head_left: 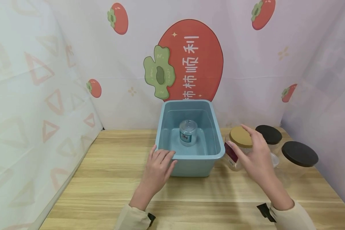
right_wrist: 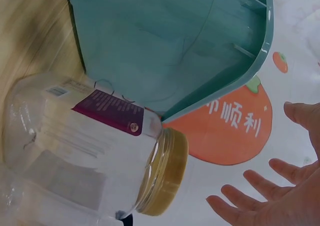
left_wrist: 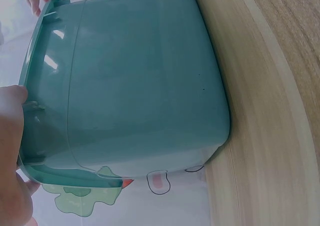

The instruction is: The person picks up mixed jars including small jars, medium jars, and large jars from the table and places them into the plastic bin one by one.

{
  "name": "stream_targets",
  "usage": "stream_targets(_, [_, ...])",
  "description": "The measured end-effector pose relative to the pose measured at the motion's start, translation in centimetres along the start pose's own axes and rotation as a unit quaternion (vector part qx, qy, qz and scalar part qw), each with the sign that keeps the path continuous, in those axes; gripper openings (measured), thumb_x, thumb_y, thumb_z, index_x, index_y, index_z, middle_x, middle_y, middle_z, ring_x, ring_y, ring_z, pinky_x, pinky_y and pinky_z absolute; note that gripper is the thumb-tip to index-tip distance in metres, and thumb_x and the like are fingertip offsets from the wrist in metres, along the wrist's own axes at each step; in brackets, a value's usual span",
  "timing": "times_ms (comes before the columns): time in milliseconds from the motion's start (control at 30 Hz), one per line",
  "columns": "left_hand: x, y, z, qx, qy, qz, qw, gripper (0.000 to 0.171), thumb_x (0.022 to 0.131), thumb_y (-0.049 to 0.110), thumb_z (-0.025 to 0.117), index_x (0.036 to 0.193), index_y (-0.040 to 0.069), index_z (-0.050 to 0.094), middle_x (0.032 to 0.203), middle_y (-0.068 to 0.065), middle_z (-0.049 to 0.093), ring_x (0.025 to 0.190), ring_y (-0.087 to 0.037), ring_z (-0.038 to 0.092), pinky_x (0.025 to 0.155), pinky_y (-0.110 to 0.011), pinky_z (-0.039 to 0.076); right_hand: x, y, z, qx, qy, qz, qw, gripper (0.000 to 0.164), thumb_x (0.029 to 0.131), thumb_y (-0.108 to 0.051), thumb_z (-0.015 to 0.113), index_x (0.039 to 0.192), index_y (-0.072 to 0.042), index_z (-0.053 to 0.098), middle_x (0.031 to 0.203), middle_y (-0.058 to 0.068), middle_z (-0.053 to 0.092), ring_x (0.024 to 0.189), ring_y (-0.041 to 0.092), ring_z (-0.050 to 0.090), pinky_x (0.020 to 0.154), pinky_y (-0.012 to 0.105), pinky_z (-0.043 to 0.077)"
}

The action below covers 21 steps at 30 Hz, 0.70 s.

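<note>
A blue plastic bin [head_left: 189, 166] stands on the table, and inside it a small clear jar [head_left: 188, 129] with a teal label sits with its smooth round end up. My left hand [head_left: 156, 169] holds the bin's near rim at its left corner, fingers over the edge and thumb outside. Just right of the bin stands a clear jar with a gold lid [head_left: 240, 136] and a dark purple label [right_wrist: 112, 112]. Over this jar hovers my right hand [head_left: 257, 156], thumb and fingers spread apart; the right wrist view shows a gap between the hand [right_wrist: 287, 196] and the lid.
To the right stand two clear jars with black lids, one farther back [head_left: 268, 134] and one nearer [head_left: 300, 154]. A small clear round piece [head_left: 274, 159] shows between them, partly hidden by my right hand. A patterned curtain [head_left: 126, 105] hangs behind the wooden table [head_left: 109, 191].
</note>
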<state>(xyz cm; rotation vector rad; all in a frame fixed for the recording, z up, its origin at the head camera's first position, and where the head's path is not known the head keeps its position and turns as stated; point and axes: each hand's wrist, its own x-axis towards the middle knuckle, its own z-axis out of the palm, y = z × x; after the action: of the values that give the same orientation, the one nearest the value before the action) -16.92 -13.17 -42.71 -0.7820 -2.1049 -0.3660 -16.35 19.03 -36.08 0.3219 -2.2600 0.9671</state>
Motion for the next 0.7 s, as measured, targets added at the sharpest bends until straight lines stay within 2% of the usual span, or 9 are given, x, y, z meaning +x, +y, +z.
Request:
stream_targets(533, [-0.2,0.1,-0.1,-0.004,-0.011,-0.006,0.9999,0.052,0.116,0.038,0.034,0.117,0.004,0.074,0.106,-0.008,0.071,0.101,-0.028,0.065,0.110,-0.063,0.047,-1.3,1.1,-1.3,-0.015,0.028,-0.003,0.999,0.075,0.083,-0.003,0.086,0.149,0.006,0.051,0.144,0.034,0.054,0.134,0.056,0.048,0.104,0.075,0.039])
stream_targets(700, [-0.1,0.0,0.0,-0.007,-0.011,-0.005,0.9999,0.051,0.116,0.037,0.034,0.117,0.004,0.073,0.106,-0.008,0.071,0.103,-0.028,0.065,0.111,-0.064,0.046,-1.5,1.3,-1.8,-0.018,0.040,-0.007,0.999,0.074,0.085,-0.003,0.085,0.150,0.003,0.051,0.144,0.033,0.054,0.133,0.055,0.048,0.104,0.072,0.040])
